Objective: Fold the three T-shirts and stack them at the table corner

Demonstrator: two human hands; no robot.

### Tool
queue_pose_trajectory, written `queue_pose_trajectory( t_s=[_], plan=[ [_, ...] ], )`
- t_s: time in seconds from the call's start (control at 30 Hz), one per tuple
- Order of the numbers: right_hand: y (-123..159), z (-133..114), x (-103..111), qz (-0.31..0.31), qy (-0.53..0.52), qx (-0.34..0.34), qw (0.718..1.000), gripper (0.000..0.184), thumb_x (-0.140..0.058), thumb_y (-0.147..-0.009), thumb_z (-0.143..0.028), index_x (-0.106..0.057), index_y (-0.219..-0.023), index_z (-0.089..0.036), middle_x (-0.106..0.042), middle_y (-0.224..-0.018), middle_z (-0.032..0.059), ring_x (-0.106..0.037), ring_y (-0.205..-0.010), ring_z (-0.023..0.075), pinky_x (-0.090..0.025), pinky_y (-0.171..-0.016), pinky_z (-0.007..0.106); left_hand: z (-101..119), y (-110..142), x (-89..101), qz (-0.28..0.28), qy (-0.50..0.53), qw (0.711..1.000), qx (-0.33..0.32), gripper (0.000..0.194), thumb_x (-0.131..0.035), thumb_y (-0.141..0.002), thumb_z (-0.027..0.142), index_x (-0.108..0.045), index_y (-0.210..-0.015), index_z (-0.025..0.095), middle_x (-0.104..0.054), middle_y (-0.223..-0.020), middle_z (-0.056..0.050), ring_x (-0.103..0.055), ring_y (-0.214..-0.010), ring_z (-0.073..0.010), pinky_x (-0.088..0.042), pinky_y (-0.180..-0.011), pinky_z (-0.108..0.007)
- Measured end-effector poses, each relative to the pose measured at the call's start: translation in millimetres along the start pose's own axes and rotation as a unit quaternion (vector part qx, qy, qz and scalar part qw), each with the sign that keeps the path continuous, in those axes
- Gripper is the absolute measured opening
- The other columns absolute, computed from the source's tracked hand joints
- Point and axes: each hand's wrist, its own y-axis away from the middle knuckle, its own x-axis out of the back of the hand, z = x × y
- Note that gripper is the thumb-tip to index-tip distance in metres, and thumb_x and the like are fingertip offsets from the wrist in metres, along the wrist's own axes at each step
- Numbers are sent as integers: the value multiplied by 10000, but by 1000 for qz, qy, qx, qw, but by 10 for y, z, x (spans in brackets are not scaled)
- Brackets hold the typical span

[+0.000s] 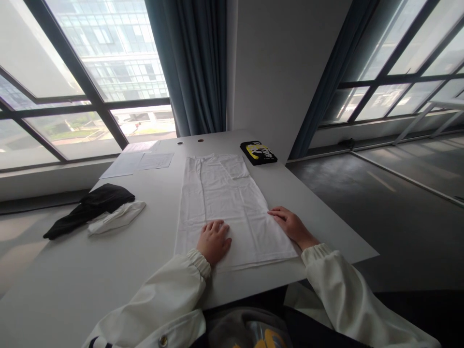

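Observation:
A white T-shirt (239, 208) lies spread on the white table in front of me, with its left side folded inward along a lengthwise crease. A sleeve is turned in over its far part, and soft wrinkles cross the cloth. My left hand (214, 241) rests on the near middle of the shirt, palm down with fingers laid on the fabric. At the shirt's right edge, my right hand (292, 226) has its fingertips closed on the cloth, though the thumb is partly hidden.
A folded black garment with a yellow and white print (258, 152) lies at the far right of the table (152, 270). Crumpled black cloth (96, 205) and white cloth (118, 218) lie left. Paper sheets (155, 160) are at the far left; curtains, a pillar and windows stand behind.

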Motion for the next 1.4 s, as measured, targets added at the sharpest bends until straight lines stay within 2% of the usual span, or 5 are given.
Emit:
queue_pose_trajectory(
  t_s=[0.37,0.57,0.77,1.23,1.4],
  plan=[
    [-38,-75,-149,-27,-59,28,997,415,-583,-950,-311,-730,-1337,-278,-665,-1389,77,-625,-1300,244,-513,-1122,413,-14,-13,-62,9,45,998,-36,368,-635,-920,259,-667,-1287,249,-621,-1416,-101,-546,-1311,-304,-395,-1166,-528],
    [-109,230,-122,76,102,-7,992,288,-586,-900,-274,-824,-1062,-269,-737,-1160,99,-673,-1126,273,-531,-1075,469,12,1,-17,-15,53,998,-43,373,-623,-933,268,-675,-1302,262,-608,-1448,-89,-533,-1345,-282,-360,-1218,-508],
    [-130,341,5,26,130,6,991,275,-623,-866,-276,-833,-1043,-273,-758,-1201,93,-661,-1175,297,-496,-1113,502,127,-14,53,-56,59,993,-88,384,-586,-961,258,-679,-1331,306,-609,-1467,-65,-530,-1351,-260,-352,-1223,-499],
    [-281,344,156,70,-27,-97,992,270,-544,-900,-350,-765,-991,-225,-795,-896,46,-723,-876,220,-564,-827,332,1320,-827,-231,-134,-14,914,-383,394,-543,-1035,281,-608,-1421,327,-581,-1519,-39,-705,-1054,-199,-567,-885,-386],
    [-282,334,150,53,-7,-63,997,278,-537,-913,-308,-788,-1016,-243,-789,-971,59,-719,-947,234,-574,-895,369,1490,-957,-321,-132,-30,908,-397,237,-508,-1060,261,-698,-1201,254,-693,-1126,-70,-705,-910,-205,-558,-739,-350]
  ],
)
